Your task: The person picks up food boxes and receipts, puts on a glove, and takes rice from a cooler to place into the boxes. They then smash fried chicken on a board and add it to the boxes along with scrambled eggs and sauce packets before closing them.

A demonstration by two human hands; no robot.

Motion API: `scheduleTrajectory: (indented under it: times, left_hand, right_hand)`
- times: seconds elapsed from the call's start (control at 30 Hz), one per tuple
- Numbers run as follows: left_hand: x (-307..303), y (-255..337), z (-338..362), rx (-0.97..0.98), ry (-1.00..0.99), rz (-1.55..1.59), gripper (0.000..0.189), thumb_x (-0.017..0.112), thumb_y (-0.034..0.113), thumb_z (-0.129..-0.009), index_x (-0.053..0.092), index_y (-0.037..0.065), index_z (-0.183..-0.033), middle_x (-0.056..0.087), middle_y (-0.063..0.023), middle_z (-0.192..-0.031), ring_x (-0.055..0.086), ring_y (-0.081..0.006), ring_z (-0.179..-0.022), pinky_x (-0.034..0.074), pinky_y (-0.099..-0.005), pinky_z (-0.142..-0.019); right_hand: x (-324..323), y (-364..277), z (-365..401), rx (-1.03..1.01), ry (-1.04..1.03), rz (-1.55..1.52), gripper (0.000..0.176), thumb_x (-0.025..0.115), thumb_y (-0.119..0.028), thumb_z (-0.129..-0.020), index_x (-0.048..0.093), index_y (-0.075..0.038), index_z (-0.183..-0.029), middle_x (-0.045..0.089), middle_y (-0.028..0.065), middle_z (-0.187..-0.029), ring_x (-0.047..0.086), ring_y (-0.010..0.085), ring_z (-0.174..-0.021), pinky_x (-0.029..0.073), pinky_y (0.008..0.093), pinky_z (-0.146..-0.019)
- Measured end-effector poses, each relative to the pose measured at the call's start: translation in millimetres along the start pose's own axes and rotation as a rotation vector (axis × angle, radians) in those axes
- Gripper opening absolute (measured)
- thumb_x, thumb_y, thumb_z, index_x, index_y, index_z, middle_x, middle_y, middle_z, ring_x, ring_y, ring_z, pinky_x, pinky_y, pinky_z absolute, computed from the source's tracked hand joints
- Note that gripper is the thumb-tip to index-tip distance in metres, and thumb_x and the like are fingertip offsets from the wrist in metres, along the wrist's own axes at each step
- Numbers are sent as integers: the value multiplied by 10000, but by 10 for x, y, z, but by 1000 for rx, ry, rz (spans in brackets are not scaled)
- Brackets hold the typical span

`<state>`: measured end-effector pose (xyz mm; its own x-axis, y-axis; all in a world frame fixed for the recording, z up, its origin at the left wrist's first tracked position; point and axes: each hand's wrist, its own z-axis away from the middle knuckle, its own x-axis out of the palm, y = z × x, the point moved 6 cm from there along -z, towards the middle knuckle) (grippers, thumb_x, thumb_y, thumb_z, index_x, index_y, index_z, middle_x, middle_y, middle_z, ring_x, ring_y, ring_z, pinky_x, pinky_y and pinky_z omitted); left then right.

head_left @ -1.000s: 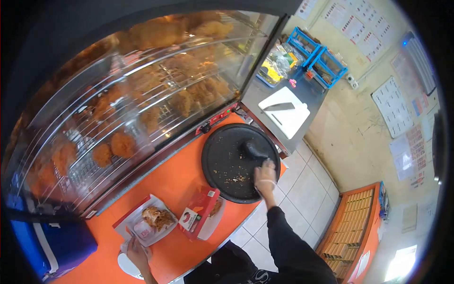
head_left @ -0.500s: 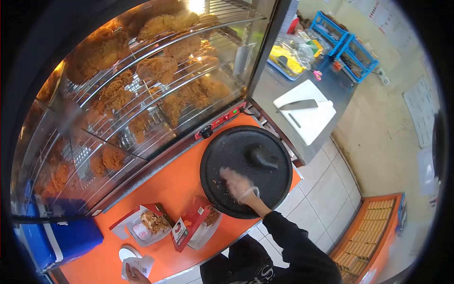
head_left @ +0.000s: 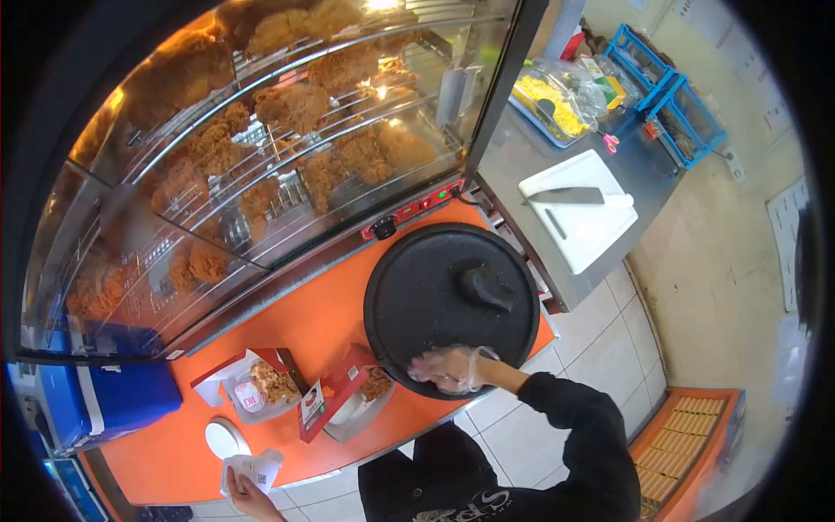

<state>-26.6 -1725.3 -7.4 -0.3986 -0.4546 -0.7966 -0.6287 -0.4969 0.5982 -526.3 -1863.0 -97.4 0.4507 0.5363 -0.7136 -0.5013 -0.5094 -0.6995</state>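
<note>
My right hand (head_left: 448,369), in a clear plastic glove, rests low on the round black stone plate (head_left: 409,287), near its front rim. Its fingers point left and look bunched; whether anything is under them is hidden. A dark stone pestle (head_left: 487,288) lies on the plate's upper right. My left hand (head_left: 247,496) holds a small white printed packet (head_left: 257,471) at the orange counter's front edge, below a round white lid (head_left: 227,438). Two open red and white boxes stand between the hands: the left box (head_left: 235,402) holds fried chicken and a wrapped item, the right box (head_left: 348,418) fried chicken.
A glass warming cabinet (head_left: 383,228) with fried chicken on racks stands behind the orange counter (head_left: 300,326). To the right, a steel table (head_left: 639,187) bears a white cutting board (head_left: 578,235) with a knife (head_left: 570,196). A blue cooler (head_left: 130,400) stands at left.
My right hand has moved down and slightly right across the black plate, towards its front rim. My left hand still holds the white packet. The view has shifted slightly.
</note>
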Motion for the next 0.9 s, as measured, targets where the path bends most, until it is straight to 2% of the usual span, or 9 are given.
scheduleTrajectory:
  times: [0.07,0.17,0.27,0.37,0.5,0.6,0.67,0.83,0.9]
  left_hand:
    - [-5,-26,-12,9,13,87,393,498,160,-911,522,-46,-1245,586,-211,-1187,612,-302,-1022,512,-388,-828]
    - [-13,-88,39,32,42,66,395,496,140,-912,504,-52,-1257,580,-211,-1193,607,-299,-1033,504,-386,-843]
    - [32,-107,-62,50,1,178,385,479,112,-916,497,-54,-1263,570,-208,-1211,599,-294,-1049,505,-378,-846]
    - [-46,-129,-4,45,12,251,377,451,77,-921,488,-49,-1275,557,-198,-1239,598,-282,-1055,512,-370,-836]
    - [-109,-197,8,-50,43,275,378,459,79,-918,494,-39,-1275,559,-194,-1237,601,-281,-1049,514,-369,-830]
    - [-28,-232,-129,-63,32,287,369,468,74,-909,517,-30,-1259,561,-199,-1231,596,-291,-1054,511,-377,-840]
    - [7,40,-169,112,52,204,337,481,74,-910,550,-41,-1219,581,-210,-1197,600,-293,-1019,490,-382,-853]
    - [105,-176,-546,106,-9,228,324,468,34,-908,556,-41,-1211,588,-198,-1190,607,-286,-1016,484,-374,-867]
    - [4,-207,-631,52,-39,337,323,479,26,-901,558,-44,-1206,594,-199,-1177,609,-282,-1013,485,-371,-863]
  right_hand:
    - [-273,96,77,-18,-60,-156,364,505,-80,-829,590,-61,-1183,536,145,-1289,498,299,-1214,402,402,-1025]
    - [-787,251,-45,54,372,-13,395,487,-159,-845,547,-14,-1208,557,164,-1246,480,336,-1216,374,391,-1048]
    - [-326,49,35,-125,290,258,401,484,-142,-854,523,-12,-1232,518,160,-1291,472,331,-1224,375,396,-1050]
    - [-100,-156,299,-75,160,140,411,517,-173,-870,509,-25,-1253,502,160,-1306,494,318,-1200,393,427,-1029]
    - [-417,-256,578,655,266,128,561,664,-278,-797,498,-103,-1303,478,125,-1353,501,274,-1200,438,404,-974]
    - [-163,-597,332,880,382,427,588,669,-334,-780,510,-109,-1299,566,145,-1213,593,274,-1009,510,409,-840]
    - [1,-601,200,906,407,430,481,613,-292,-818,534,-132,-1265,579,146,-1179,601,287,-985,521,425,-802]
    - [365,-336,294,1066,350,375,237,503,-171,-870,646,-113,-1050,643,88,-1012,609,299,-961,520,434,-779]
    - [162,-346,534,887,632,600,166,546,-200,-842,702,-145,-862,684,64,-876,643,271,-800,521,377,-724]
